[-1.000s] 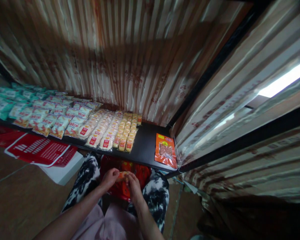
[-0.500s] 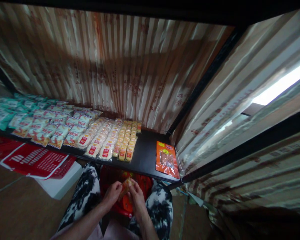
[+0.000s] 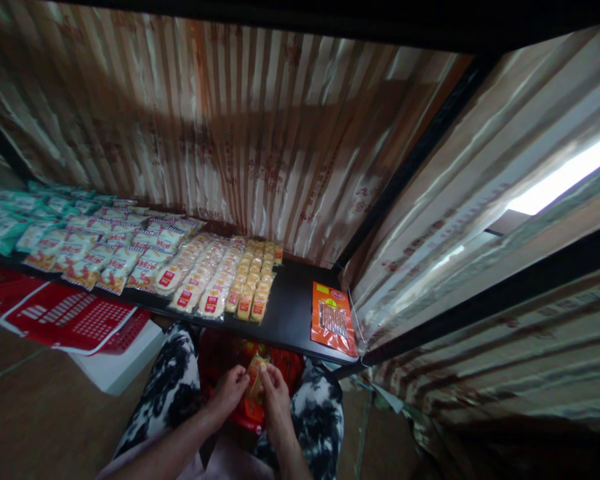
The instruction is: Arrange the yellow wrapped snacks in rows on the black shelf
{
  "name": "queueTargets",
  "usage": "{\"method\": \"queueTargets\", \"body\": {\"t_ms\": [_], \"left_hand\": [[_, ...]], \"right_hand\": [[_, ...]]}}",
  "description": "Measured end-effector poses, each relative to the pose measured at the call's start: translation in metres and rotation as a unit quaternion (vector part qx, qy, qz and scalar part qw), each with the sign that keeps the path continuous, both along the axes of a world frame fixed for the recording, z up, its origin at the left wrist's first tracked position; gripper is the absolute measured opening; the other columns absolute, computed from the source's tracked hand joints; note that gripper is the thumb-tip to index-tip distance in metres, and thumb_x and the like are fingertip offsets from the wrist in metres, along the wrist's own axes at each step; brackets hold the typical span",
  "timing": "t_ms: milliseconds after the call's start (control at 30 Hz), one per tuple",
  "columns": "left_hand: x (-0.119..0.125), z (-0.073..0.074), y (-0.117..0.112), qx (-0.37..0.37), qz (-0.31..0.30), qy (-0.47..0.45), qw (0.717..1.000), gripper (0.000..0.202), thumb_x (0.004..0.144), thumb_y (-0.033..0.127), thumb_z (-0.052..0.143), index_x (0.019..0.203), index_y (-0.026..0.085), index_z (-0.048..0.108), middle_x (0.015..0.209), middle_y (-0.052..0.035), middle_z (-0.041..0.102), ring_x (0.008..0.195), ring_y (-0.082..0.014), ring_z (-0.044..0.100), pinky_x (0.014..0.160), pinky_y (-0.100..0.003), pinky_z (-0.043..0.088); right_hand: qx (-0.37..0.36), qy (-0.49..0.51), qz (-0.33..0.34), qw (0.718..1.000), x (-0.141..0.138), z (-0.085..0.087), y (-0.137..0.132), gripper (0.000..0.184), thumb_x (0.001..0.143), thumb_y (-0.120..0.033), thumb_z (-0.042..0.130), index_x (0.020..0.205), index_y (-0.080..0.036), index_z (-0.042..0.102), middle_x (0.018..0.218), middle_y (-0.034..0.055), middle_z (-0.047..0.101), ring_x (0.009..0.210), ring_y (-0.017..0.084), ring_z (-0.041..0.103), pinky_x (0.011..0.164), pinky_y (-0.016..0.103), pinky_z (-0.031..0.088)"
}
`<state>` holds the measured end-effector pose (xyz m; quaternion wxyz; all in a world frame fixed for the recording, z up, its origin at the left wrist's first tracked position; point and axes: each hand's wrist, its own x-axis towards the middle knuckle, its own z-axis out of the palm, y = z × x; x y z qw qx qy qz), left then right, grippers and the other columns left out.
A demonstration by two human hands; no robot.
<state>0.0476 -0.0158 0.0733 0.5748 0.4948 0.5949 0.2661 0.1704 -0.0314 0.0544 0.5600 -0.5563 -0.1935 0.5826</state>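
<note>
Both hands meet low in the middle, over a red basket [image 3: 240,353] between my knees. My left hand [image 3: 231,390] and my right hand [image 3: 276,399] pinch a small yellow-orange snack packet [image 3: 255,377] from either side and hold it upright. Just beyond, a black shelf [image 3: 293,303] carries rows of packets: yellow ones [image 3: 254,279], pale ones with red labels [image 3: 200,275], and white-red bags [image 3: 110,250]. An orange flat pack [image 3: 333,318] lies alone at the shelf's right end.
Teal bags [image 3: 10,213] fill the shelf's far left. Red baskets [image 3: 70,320] rest on a white box [image 3: 125,360] on the floor to the left. Striped shiny sheeting [image 3: 260,140] lines the back and right side. A black post [image 3: 410,160] marks the corner.
My hands rose a little out of the basket and tipped the small packet from flat to upright between them. The view lifted slightly.
</note>
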Motion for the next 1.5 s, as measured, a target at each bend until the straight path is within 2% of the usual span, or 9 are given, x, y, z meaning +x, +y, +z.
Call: {"method": "queueTargets", "body": {"t_ms": [100, 200, 433, 700, 900, 1067, 1233, 1367, 1500], "left_hand": [[0.000, 0.002, 0.000, -0.001, -0.004, -0.001, 1.000, 0.014, 0.076, 0.031, 0.047, 0.076, 0.018, 0.053, 0.080, -0.0031, 0.065, 0.080, -0.0183, 0.062, 0.071, -0.025, 0.044], [0.002, -0.001, 0.001, 0.008, 0.000, -0.012, 1.000, 0.014, 0.075, 0.029, 0.048, 0.082, 0.018, 0.054, 0.086, -0.0042, 0.067, 0.086, -0.0188, 0.063, 0.076, -0.025, 0.045], [0.008, -0.004, 0.003, 0.029, 0.009, -0.021, 0.999, 0.015, 0.076, 0.023, 0.048, 0.090, 0.018, 0.052, 0.093, -0.0065, 0.069, 0.088, -0.0182, 0.064, 0.079, -0.025, 0.046], [0.017, 0.010, 0.002, 0.056, 0.011, -0.034, 0.998, 0.016, 0.076, 0.021, 0.048, 0.090, 0.017, 0.054, 0.097, -0.0062, 0.069, 0.089, -0.0183, 0.064, 0.079, -0.025, 0.046], [0.029, 0.023, 0.003, 0.073, 0.019, -0.062, 0.995, 0.024, 0.072, 0.016, 0.050, 0.096, 0.017, 0.057, 0.096, -0.0057, 0.070, 0.089, -0.0182, 0.065, 0.081, -0.026, 0.048], [0.038, 0.039, 0.001, 0.066, 0.046, -0.089, 0.993, 0.023, 0.076, 0.018, 0.051, 0.098, 0.016, 0.057, 0.090, -0.0064, 0.070, 0.081, -0.0173, 0.065, 0.078, -0.027, 0.050], [0.049, 0.056, 0.008, 0.108, 0.063, -0.131, 0.983, 0.020, 0.080, 0.021, 0.053, 0.099, 0.016, 0.057, 0.097, -0.0076, 0.069, 0.086, -0.0161, 0.065, 0.077, -0.026, 0.051], [0.058, 0.062, 0.020, 0.109, 0.089, -0.130, 0.982, 0.022, 0.080, 0.020, 0.055, 0.101, 0.016, 0.058, 0.099, -0.0081, 0.068, 0.086, -0.0160, 0.065, 0.073, -0.025, 0.052], [0.064, 0.061, 0.029, 0.106, 0.112, -0.142, 0.978, 0.025, 0.079, 0.019, 0.057, 0.104, 0.015, 0.056, 0.096, -0.0085, 0.068, 0.081, -0.0149, 0.064, 0.068, -0.025, 0.053]], "right_hand": [[-0.002, 0.000, 0.011, 1.000, -0.001, 0.000, 0.000, 0.051, 0.056, -0.053, 0.079, 0.090, -0.018, 0.065, 0.082, 0.0030, 0.072, 0.067, 0.017, 0.065, 0.058, 0.024, 0.048], [0.005, 0.001, 0.014, 1.000, -0.001, 0.002, 0.000, 0.052, 0.055, -0.055, 0.078, 0.090, -0.018, 0.065, 0.086, 0.0044, 0.073, 0.076, 0.020, 0.067, 0.066, 0.027, 0.050], [0.026, -0.022, 0.013, 0.999, 0.000, 0.015, -0.003, 0.054, 0.059, -0.056, 0.076, 0.096, -0.018, 0.065, 0.092, 0.0056, 0.073, 0.086, 0.023, 0.067, 0.078, 0.030, 0.051], [0.016, -0.083, -0.024, 0.996, 0.009, 0.021, 0.006, 0.059, 0.046, -0.061, 0.077, 0.086, -0.019, 0.068, 0.090, 0.0063, 0.073, 0.091, 0.026, 0.066, 0.081, 0.031, 0.051], [0.009, -0.126, -0.022, 0.992, 0.022, 0.019, 0.011, 0.058, 0.054, -0.061, 0.072, 0.094, -0.020, 0.067, 0.096, 0.0065, 0.072, 0.096, 0.028, 0.064, 0.079, 0.032, 0.052], [0.056, -0.186, -0.031, 0.980, 0.022, 0.040, 0.009, 0.057, 0.064, -0.059, 0.067, 0.102, -0.016, 0.066, 0.104, 0.0086, 0.069, 0.103, 0.027, 0.061, 0.088, 0.032, 0.048], [0.093, -0.157, -0.020, 0.983, 0.027, 0.071, 0.019, 0.054, 0.070, -0.054, 0.063, 0.108, -0.015, 0.064, 0.108, 0.0093, 0.068, 0.099, 0.024, 0.062, 0.084, 0.032, 0.050], [0.117, -0.167, -0.030, 0.978, 0.032, 0.087, 0.029, 0.051, 0.071, -0.049, 0.063, 0.108, -0.013, 0.062, 0.106, 0.0098, 0.069, 0.096, 0.022, 0.063, 0.086, 0.033, 0.049], [0.138, -0.164, -0.032, 0.976, 0.031, 0.090, 0.032, 0.053, 0.073, -0.047, 0.064, 0.114, -0.015, 0.059, 0.110, 0.0094, 0.068, 0.096, 0.021, 0.064, 0.085, 0.032, 0.050]]}}
